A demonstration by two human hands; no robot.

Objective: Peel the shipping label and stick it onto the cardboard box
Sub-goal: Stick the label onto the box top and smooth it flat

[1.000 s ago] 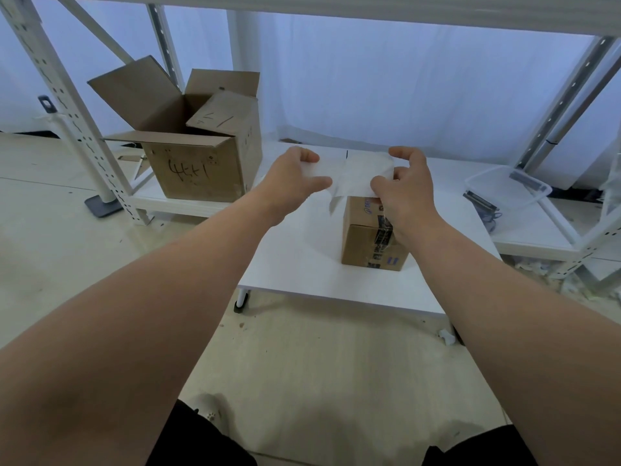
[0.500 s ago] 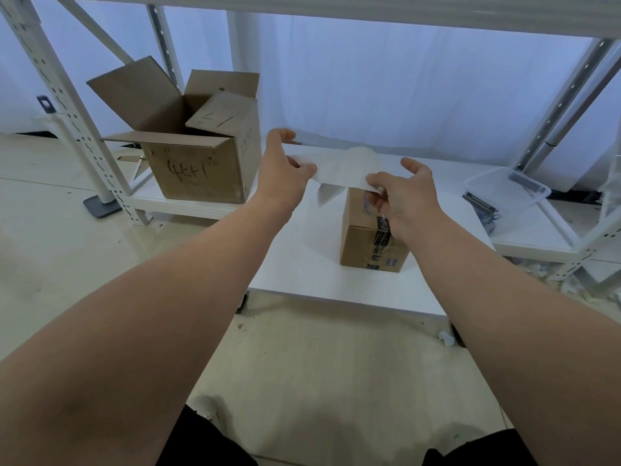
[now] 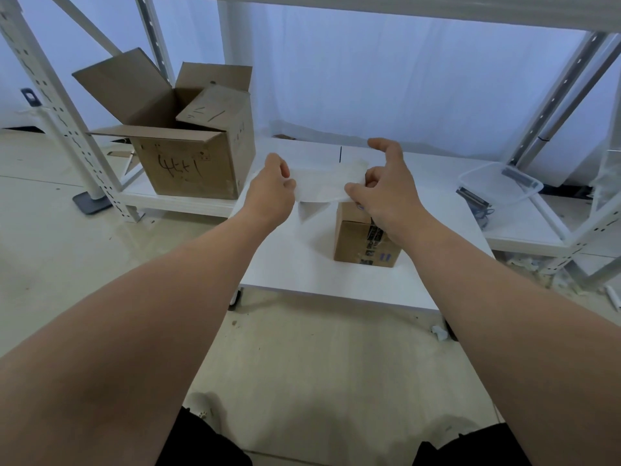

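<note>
Grip: my left hand (image 3: 270, 188) and right hand (image 3: 386, 188) each pinch an end of the shipping label (image 3: 319, 185) | Place: label in the air just above the small cardboard box (image 3: 353, 237) on the worktop (image 3: 302, 264) | Risk: I judge the loose flap under the sheet could fold and stick to itself, or I land it crooked.

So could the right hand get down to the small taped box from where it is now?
Probably yes. The right hand hovers just above the small taped box with nothing between them, but its fingers are pinching the label sheet, shared with the left hand.
</note>
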